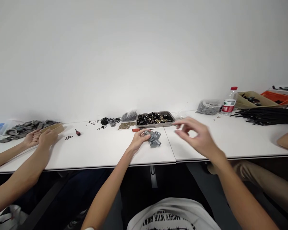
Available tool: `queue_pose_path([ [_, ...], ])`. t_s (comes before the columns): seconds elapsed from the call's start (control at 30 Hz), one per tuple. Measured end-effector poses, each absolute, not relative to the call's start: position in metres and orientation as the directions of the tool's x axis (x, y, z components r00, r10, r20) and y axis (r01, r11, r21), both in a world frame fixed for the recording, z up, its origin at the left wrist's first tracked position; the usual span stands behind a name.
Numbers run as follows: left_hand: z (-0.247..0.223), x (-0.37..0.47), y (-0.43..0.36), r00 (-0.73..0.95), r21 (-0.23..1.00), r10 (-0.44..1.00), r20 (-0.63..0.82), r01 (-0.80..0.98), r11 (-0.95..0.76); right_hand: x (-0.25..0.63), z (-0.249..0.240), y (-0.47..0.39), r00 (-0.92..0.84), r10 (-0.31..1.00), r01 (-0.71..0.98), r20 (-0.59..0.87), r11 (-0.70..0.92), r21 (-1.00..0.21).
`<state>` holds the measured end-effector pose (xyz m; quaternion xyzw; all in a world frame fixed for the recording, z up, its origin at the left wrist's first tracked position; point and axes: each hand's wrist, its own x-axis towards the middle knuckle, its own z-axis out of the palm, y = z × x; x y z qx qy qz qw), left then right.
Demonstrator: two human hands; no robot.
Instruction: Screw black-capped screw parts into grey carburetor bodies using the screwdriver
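My left hand [138,140] is closed around the left side of a grey metal casting [154,138] with short tube-like stubs. The casting is just above or on the white table; contact with the tabletop cannot be made out. To its right, my right hand [197,135] is raised over the table with thumb and fingers curled into a pinch. Something tiny may be at its fingertips, too small and blurred to name. A metal tray [137,124] of black and brass-coloured parts lies just beyond both hands. Behind my left hand is a screwdriver with a red handle [135,130].
Brass pieces [126,125], bagged small parts [129,116] and black rings [104,121] lie left of the tray. At left, a co-worker's hands [42,137] hold a tan bin [57,129] by grey parts [28,129]. A bottle [229,101] and black strips [268,115] are right.
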<state>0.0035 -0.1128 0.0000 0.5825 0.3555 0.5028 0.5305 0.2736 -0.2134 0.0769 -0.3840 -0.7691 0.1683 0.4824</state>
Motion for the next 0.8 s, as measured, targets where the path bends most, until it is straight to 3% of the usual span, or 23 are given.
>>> queue_pose_path([
  [0.2,0.000,0.014,-0.110,0.391,0.978,0.900,0.192,-0.152,-0.142,0.257,0.041,-0.173,-0.432,0.810,0.464,0.398,0.577,-0.672],
  [0.6,0.000,0.012,-0.103,0.587,0.979,0.789,0.178,-0.185,-0.083,0.249,0.019,-0.151,-0.463,0.796,0.377,0.390,0.575,-0.726],
  [0.8,0.007,-0.009,-0.085,0.697,0.982,0.717,0.038,0.107,-0.155,0.237,0.022,-0.143,-0.490,0.790,0.434,0.369,0.588,-0.682],
])
